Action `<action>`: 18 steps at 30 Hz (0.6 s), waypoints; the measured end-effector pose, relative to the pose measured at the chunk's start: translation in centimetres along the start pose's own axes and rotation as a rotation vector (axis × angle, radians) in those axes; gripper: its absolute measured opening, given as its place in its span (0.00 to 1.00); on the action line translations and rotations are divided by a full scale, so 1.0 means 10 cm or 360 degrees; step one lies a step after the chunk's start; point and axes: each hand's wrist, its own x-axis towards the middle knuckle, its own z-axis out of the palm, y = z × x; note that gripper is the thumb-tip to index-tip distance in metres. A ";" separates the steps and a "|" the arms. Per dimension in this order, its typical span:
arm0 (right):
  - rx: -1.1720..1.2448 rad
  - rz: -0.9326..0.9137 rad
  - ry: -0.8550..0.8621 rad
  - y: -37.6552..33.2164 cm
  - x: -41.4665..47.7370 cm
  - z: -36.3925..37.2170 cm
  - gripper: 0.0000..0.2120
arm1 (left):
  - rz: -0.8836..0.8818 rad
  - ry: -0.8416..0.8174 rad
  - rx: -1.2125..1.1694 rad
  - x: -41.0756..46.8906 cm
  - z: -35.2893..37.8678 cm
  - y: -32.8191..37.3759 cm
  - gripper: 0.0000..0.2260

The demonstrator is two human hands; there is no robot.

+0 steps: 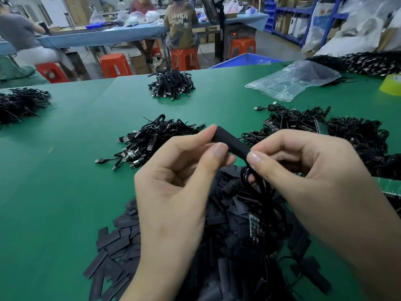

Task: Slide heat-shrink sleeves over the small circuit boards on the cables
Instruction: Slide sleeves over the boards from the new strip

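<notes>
**A:** Head view. What do you have on the hands?

**B:** I see the left hand (173,187) pinching one end of a black sleeve (230,142) between thumb and forefinger, the other fingers curled under. The right hand (303,170) is curled too, and its thumb pinches a black cable (260,192) right at the sleeve's other end. The sleeve is held in the air, tilted, between the two hands, above the green table (65,170).

**A:** And the board?

**B:** I see a small circuit board (255,227) below the hands, among the cable's loops. I cannot tell if it hangs or lies on the sleeve pile (117,242) under my wrists.

**A:** Any containers?

**B:** A clear plastic bag (293,81) lies crumpled at the far right, and I cannot make out its contents. Beyond the table edge a blue bin (245,59) shows only its rim, and its inside is hidden. The cables sit loose on the table. There's one heap (152,137) just past the left hand, one farther back (171,83) and another to the right (347,135).
</notes>
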 end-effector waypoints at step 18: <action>-0.0309 0.0035 0.0008 0.04 0.05 -0.14 0.09 | 0.0083 -0.0399 0.1749 0.76 -0.19 -0.41 0.13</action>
